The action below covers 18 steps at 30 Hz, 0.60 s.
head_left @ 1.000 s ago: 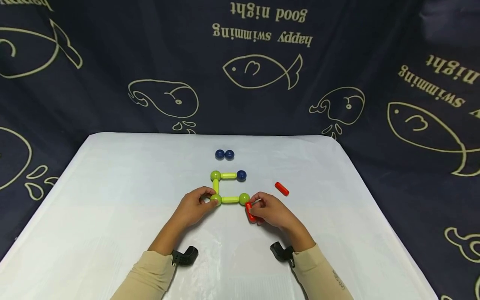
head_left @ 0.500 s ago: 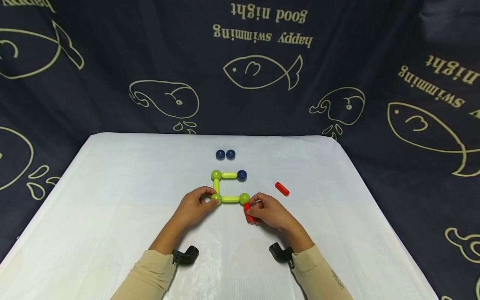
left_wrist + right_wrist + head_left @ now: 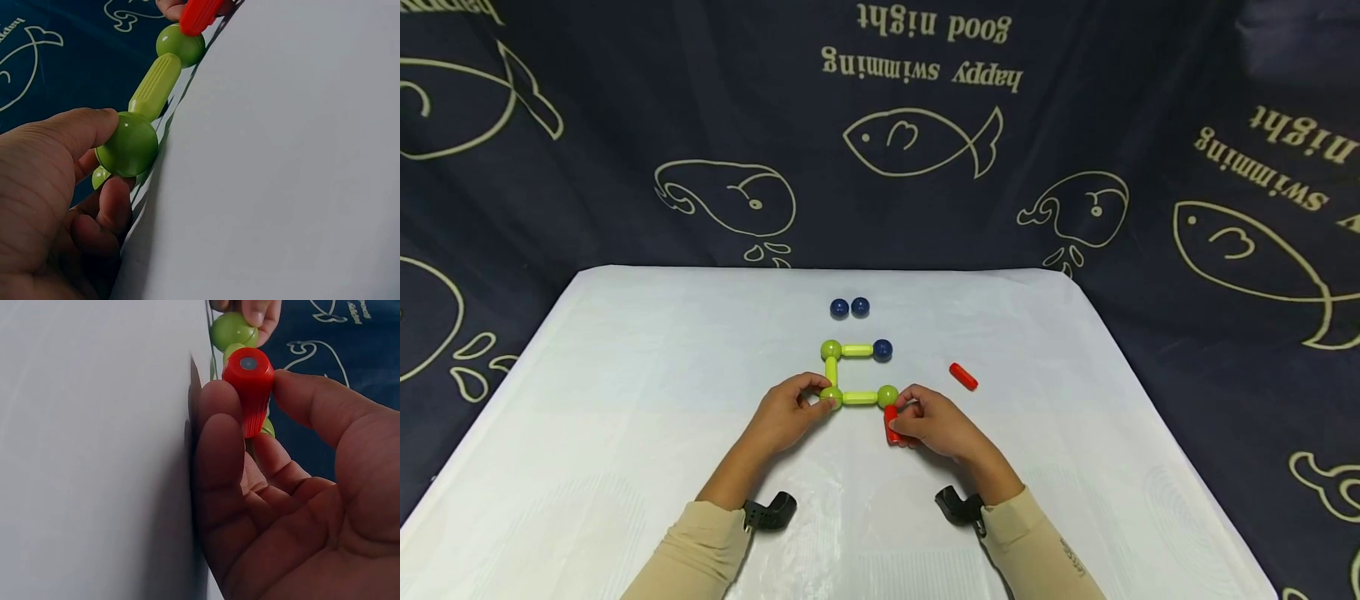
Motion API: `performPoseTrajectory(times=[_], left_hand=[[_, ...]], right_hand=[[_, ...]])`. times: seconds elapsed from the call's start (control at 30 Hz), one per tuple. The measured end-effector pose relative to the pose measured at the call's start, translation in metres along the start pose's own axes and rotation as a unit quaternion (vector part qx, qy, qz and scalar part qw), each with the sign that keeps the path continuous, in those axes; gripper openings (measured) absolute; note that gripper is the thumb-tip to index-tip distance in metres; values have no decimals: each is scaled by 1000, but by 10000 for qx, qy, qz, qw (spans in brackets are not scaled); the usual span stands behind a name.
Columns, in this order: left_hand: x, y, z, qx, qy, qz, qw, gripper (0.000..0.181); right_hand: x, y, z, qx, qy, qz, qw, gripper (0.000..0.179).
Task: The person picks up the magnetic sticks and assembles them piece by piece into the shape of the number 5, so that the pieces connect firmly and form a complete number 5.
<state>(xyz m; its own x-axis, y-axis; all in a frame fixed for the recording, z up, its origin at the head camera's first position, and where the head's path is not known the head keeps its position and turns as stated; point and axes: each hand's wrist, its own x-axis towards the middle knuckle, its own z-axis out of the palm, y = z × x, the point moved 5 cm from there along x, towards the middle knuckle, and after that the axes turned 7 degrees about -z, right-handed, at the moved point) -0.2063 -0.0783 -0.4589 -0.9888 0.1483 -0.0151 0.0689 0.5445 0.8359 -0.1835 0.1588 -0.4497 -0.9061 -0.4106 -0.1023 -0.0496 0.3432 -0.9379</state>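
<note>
Here you are, right hand (image 3: 937,425) pinching the red rod (image 3: 251,387) between thumb and fingers, parted just the rod's width, at the near right ball (image 3: 887,394); touching or just short, it's hard to tell. Your left hand (image 3: 790,414) has thumb and finger pinched on the corner ball (image 3: 130,145), apparently steadying the frame (image 3: 859,398). That rod looks light, stiff, smooth, hardly fragile; the grey disc (image 3: 248,362) suggests a magnet, so take its ribbed sides and leave both ends free. The table's (image 3: 662,450) edges lie well apart from both hands, there's room between your forearms (image 3: 730,475), and the spare rod (image 3: 963,377) sits beyond your right hand.
</note>
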Motion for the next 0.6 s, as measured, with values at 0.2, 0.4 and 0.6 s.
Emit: performPoseTrajectory(times=[0.2,0.4,0.6], left_hand=[[0,-1,-1,19,-12,-35,10000,25],[0,-1,-1,37,12,-4,10000,25],[-1,-2,-1,12,47,-23,10000,25]], right_hand=[[1,0,-1,66,27,128,9999,23],[2,4,-7,38,242,388,9989,18],[5,0,-17,-390,338,332,9981,15]])
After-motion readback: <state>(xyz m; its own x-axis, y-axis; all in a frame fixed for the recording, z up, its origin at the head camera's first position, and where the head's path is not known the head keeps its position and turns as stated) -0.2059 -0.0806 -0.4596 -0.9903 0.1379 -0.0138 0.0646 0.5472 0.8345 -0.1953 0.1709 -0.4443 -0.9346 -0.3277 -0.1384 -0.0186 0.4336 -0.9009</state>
